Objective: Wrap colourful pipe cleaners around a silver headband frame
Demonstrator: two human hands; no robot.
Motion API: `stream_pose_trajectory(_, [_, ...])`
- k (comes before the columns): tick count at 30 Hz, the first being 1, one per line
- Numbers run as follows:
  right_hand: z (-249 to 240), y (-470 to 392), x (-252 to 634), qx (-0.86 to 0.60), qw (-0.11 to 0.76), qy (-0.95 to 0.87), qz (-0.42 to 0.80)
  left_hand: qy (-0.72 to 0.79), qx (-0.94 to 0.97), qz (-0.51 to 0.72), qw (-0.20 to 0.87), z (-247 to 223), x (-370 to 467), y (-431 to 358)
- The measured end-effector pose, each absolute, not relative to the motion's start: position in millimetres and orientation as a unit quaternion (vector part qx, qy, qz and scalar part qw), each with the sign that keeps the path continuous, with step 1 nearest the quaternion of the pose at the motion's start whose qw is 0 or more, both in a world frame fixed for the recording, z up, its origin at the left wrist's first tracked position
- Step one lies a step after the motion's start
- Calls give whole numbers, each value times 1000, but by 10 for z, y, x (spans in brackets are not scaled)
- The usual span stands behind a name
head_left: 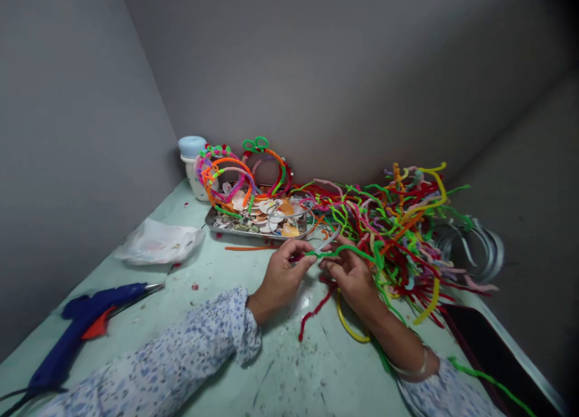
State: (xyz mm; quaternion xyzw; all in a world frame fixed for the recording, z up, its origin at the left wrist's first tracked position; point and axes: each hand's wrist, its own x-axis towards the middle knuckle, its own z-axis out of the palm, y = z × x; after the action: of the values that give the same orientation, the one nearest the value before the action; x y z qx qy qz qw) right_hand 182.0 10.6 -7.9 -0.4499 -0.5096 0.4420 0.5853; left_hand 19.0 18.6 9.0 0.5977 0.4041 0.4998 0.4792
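Note:
Over the table's middle, my left hand (284, 275) is closed in a pinch where a green pipe cleaner (347, 248) meets a grey headband (329, 238). My right hand (355, 278) is closed around the green pipe cleaner just right of that spot, its fingers partly behind it. The pipe cleaner's loose length arches over the right fingers towards the pile. Most of the headband is hidden by my hands. Below them lie a red pipe cleaner (315, 312) and a curved yellow one (348, 321).
A tangled pile of pipe cleaners (393, 224) spreads to the right, beside grey headbands (491, 248). Behind my hands stands a metal tray (239, 231) of shells with wrapped headbands (226, 163). A jar (194, 172), white packet (158, 242), blue glue gun (67, 338) and dark flat object (493, 350) surround them.

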Motion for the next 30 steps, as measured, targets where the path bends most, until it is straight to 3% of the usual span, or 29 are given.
stream_pose_trajectory(8, [-66, 58, 1850, -463, 622, -509, 374, 386, 608, 476, 505, 109, 174, 158])
stream_pose_trajectory(18, [-142, -21, 1877, -412, 579, -618, 336, 360, 577, 494, 541, 142, 156, 169])
stream_pose_trajectory(30, [-205, 78, 1885, -472, 646, -536, 269, 345, 598, 462, 556, 105, 155, 185])
